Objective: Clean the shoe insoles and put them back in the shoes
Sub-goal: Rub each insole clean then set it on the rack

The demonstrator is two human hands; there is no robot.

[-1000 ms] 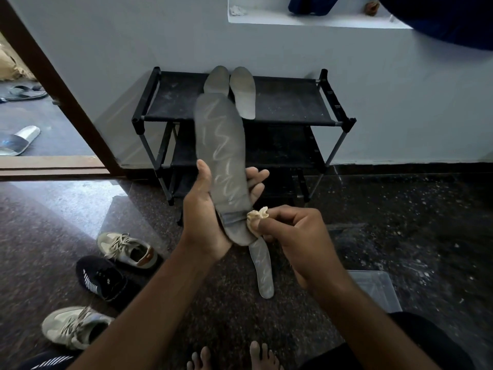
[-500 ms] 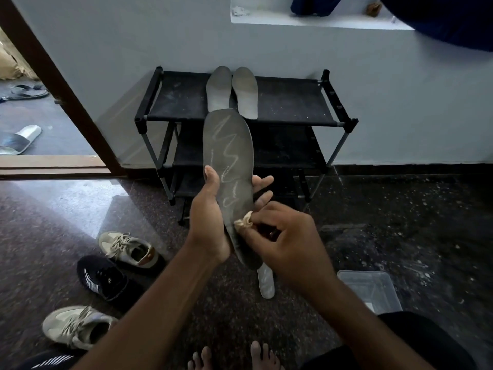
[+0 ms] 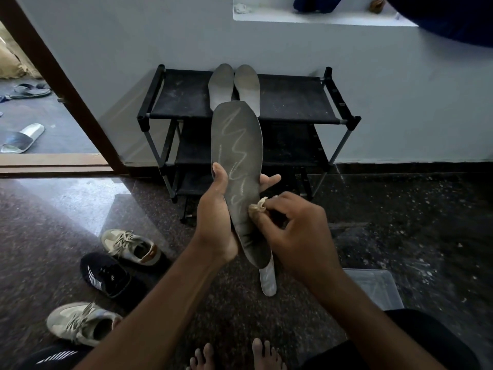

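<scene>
My left hand (image 3: 217, 222) grips a long grey insole (image 3: 236, 150) with pale squiggle marks, held upright in front of me. My right hand (image 3: 296, 236) pinches a small beige cloth wad (image 3: 258, 206) and presses it on the insole's right edge near the heel. Two more grey insoles (image 3: 234, 85) lie side by side on the top shelf of the black shoe rack (image 3: 293, 102). Another pale insole (image 3: 268, 280) lies on the floor below my hands. Two beige sneakers (image 3: 130, 245) (image 3: 80, 323) and a black sneaker (image 3: 104, 275) sit at the left.
A clear plastic box (image 3: 373, 288) sits on the dark speckled floor at my right. My bare toes (image 3: 234, 356) show at the bottom. A brown door frame (image 3: 61, 84) opens at left onto sandals (image 3: 22, 137) outside. A white wall ledge (image 3: 320, 14) runs above the rack.
The insole has dropped lower and tilted slightly right. My right hand with the cloth has moved up from the heel end toward the middle of the insole's right edge.
</scene>
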